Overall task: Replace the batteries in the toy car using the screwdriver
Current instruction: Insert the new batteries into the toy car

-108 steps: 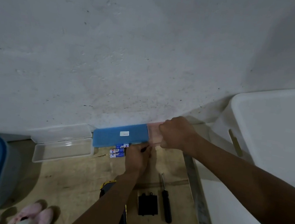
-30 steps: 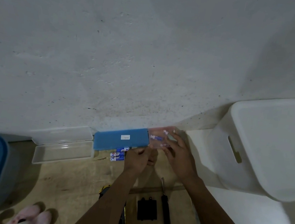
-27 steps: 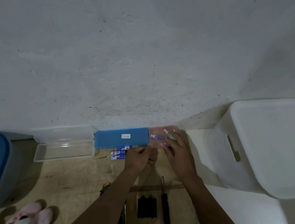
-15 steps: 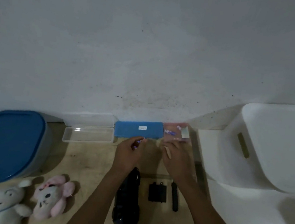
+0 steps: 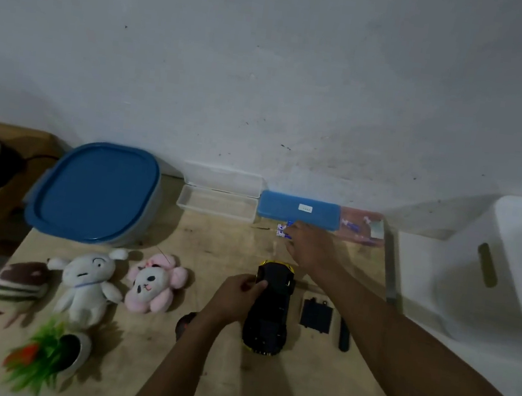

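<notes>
Here, in the head view, two hands are counted on one table (image 5: 199, 371), with one toy car (image 5: 269, 310), one black cover plate (image 5: 316, 315), one screwdriver (image 5: 344, 334) and two loose batteries (image 5: 282, 230). Three plush toys (image 5: 88, 282), one toppled potted plant (image 5: 46, 352), one blue-lidded container (image 5: 96, 190), one open clear case (image 5: 217, 204), one blue case (image 5: 299, 209), one pink case (image 5: 361, 226) and one white bin (image 5: 507, 271) are also seen.

The toy car is laid upside down near the table's middle. Its black underside is turned up, and yellow trim is shown at both ends. The cover plate is placed just beside it on the right, and the screwdriver lies beyond that.

The hands are held apart. The car's front left edge is gripped by the left hand (image 5: 236, 296). The batteries before the blue case are reached by the right hand (image 5: 309, 248); whether they are pinched cannot be told.

Half a second ago both hands were raised side by side at the cases. Since then the left has been lowered to the car and the right shifted leftward.
</notes>
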Demonstrator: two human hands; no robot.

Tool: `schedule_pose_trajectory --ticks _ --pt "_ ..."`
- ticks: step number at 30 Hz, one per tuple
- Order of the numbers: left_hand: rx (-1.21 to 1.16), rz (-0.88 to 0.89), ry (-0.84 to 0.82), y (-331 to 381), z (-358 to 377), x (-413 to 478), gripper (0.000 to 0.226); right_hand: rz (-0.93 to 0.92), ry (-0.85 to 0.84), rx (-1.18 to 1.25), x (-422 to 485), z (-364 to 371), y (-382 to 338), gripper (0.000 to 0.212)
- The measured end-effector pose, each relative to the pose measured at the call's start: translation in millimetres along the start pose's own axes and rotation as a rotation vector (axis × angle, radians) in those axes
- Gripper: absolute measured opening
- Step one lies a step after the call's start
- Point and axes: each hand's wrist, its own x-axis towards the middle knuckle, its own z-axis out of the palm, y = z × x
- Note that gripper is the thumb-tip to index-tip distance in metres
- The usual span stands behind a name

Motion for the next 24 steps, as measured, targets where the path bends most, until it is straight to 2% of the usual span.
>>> schedule_pose_trajectory --ticks 6,8,10,12,15,17,20,24 --pt "-0.128 0.004 0.074 -7 10 -1 0.022 -0.001 -0.034 -0.059 2 -1 -6 0.032" --pt "-0.185 -0.006 0.079 -8 11 -2 0.021 0.016 -0.068 0.015 0 -2 -3 0.031" --pt "-0.267 -0.034 0.071 -10 11 -3 0.021 0.087 -0.045 0.204 -6 -7 1 0.021" --pt "-0.359 -0.067 0.084 -9 9 -4 0.02 0.236 0.045 0.573 -17 -15 3 0.009" --pt "-0.572 -0.108 0.108 -7 7 -2 0.021 0.471 0.176 1.221 -39 -36 -4 0.037" --pt "-0.737 -0.128 0.091 -2 4 -3 0.019 0.533 0.249 1.483 -58 -49 -13 0.04" --pt "-0.876 -0.116 0.017 7 0 -5 0.021 0.555 0.308 1.629 -90 -66 -35 0.033" --pt "-0.988 -0.119 -0.075 19 -1 -14 0.033 0.477 0.397 1.56 -118 -77 -68 0.024"
